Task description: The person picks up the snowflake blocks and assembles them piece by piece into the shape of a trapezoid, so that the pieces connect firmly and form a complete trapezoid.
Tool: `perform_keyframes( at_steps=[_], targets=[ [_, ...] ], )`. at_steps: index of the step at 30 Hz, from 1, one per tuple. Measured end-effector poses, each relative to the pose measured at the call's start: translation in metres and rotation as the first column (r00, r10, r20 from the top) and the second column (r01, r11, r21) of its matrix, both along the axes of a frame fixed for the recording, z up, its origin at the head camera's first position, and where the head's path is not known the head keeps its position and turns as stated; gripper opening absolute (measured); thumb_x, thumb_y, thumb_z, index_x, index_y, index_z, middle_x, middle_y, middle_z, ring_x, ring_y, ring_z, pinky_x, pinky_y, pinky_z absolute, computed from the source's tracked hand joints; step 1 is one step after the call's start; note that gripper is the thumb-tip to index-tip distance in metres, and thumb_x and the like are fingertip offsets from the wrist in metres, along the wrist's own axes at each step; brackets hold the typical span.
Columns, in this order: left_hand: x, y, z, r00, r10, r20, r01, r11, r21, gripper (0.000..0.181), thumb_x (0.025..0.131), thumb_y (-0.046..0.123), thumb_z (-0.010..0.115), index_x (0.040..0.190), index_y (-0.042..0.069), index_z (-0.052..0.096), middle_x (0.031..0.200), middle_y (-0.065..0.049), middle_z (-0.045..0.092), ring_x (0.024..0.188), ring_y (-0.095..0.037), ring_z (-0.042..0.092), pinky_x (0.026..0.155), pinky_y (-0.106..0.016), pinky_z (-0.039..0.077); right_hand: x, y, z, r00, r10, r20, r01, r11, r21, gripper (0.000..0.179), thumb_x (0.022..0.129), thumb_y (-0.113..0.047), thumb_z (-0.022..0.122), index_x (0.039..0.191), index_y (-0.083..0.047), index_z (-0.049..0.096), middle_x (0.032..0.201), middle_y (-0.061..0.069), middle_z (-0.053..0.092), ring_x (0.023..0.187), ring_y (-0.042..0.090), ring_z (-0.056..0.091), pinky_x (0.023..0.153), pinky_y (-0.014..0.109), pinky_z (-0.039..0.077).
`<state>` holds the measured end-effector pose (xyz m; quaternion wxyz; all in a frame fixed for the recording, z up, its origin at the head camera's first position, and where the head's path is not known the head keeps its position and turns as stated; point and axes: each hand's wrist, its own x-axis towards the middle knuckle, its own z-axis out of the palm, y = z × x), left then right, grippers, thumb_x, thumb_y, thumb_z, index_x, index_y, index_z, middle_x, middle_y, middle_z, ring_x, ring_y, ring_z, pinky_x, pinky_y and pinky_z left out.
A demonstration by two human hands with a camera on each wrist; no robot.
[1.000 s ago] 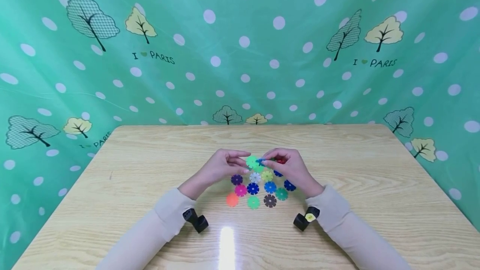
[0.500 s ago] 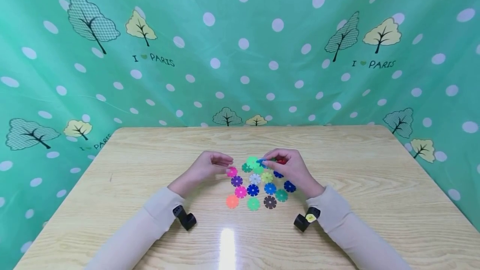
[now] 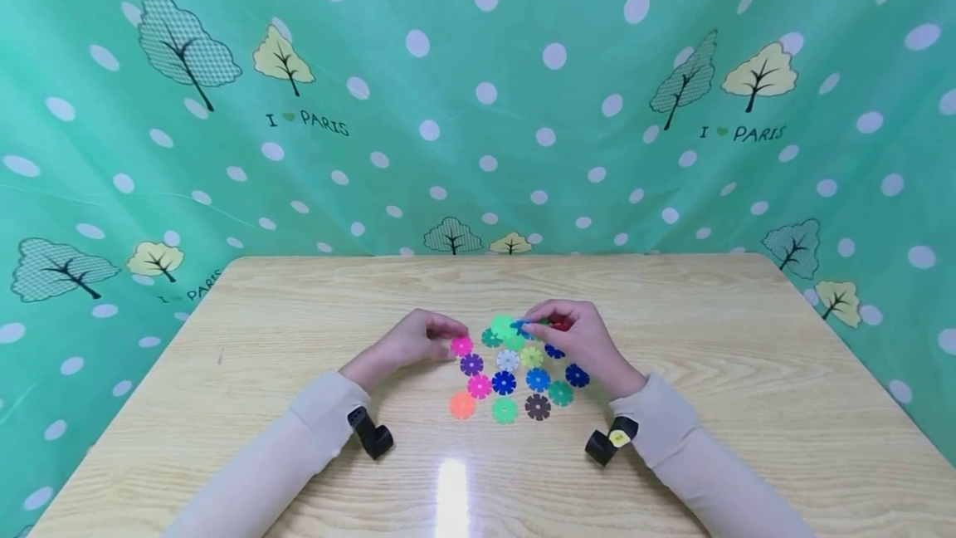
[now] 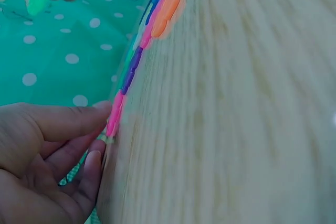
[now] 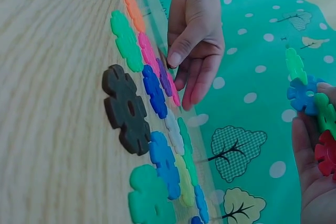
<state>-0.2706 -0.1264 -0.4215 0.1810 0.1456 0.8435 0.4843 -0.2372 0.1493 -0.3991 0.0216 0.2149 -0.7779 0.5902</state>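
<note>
On the wooden table (image 3: 299, 305), the left hand (image 3: 407, 343) pinches a flat pink disc (image 3: 461, 346) at the cluster's left edge, while the right hand (image 3: 582, 339), farther right, grips joined discs (image 3: 515, 327) above it.

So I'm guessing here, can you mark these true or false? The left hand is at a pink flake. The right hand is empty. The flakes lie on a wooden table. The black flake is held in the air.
1. The left hand touches a pink flake on the table: true.
2. The right hand is empty: false, it holds a joined cluster of flakes.
3. The table is wooden: true.
4. The black flake is held up: false, it lies flat.
</note>
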Motion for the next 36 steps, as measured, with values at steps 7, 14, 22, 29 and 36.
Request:
perform_keyframes(
  at_steps=[7,14,22,29,36],
  targets=[
    [-0.003,0.0014,-0.0029,0.997,-0.017,-0.078,0.014,0.999,-0.038,0.033,0.075,-0.001,0.073,0.107,0.009,0.07,0.107,-0.005,0.069,0.096,-0.018,0.062,0.089,-0.033,0.05,-0.0003,0.0003,-0.0008,1.0,0.006,0.022,-0.006,1.0,0.004,0.012,0.085,-0.016,0.071,0.092,-0.006,0.071,0.097,0.01,0.069,0.075,0.031,0.06,0.058,0.033,0.052],
    [-0.005,-0.0002,-0.0045,0.994,-0.047,-0.101,0.043,0.998,-0.038,0.033,0.074,-0.002,0.073,0.105,0.008,0.071,0.102,-0.004,0.069,0.089,-0.015,0.06,0.082,-0.029,0.051,-0.0011,0.0,-0.0034,1.0,0.015,0.011,-0.015,1.0,-0.006,0.012,0.085,-0.016,0.071,0.092,-0.006,0.071,0.096,0.009,0.069,0.076,0.04,0.059,0.058,0.034,0.053],
    [-0.0023,-0.0016,-0.0023,0.989,-0.043,-0.142,0.035,0.998,-0.061,0.03,0.073,-0.002,0.075,0.101,0.005,0.071,0.092,-0.002,0.067,0.08,-0.015,0.057,0.074,-0.028,0.05,-0.0008,-0.0013,-0.0024,1.0,0.019,0.02,-0.019,1.0,-0.014,0.013,0.085,-0.017,0.071,0.093,-0.008,0.072,0.096,0.007,0.069,0.078,0.038,0.06,0.06,0.037,0.054],
    [0.0016,-0.0031,-0.0008,0.991,-0.016,-0.131,0.008,0.998,-0.061,0.012,0.081,0.004,0.071,0.092,0.008,0.073,0.087,0.0,0.07,0.077,-0.013,0.06,0.075,-0.028,0.051,-0.0002,-0.0014,-0.0037,1.0,0.011,0.019,-0.011,1.0,-0.012,0.012,0.085,-0.015,0.071,0.093,-0.007,0.071,0.095,0.007,0.069,0.077,0.037,0.06,0.059,0.035,0.053],
    [0.0042,-0.003,0.001,0.995,-0.005,-0.1,0.009,0.999,0.032,0.012,0.082,0.01,0.071,0.094,0.01,0.072,0.085,-0.003,0.068,0.073,-0.018,0.059,0.064,-0.029,0.052,0.0,0.0,-0.0046,1.0,0.004,0.008,-0.004,1.0,-0.001,0.013,0.085,-0.014,0.071,0.094,-0.005,0.071,0.095,0.011,0.069,0.075,0.038,0.059,0.058,0.033,0.052]
  ],
)
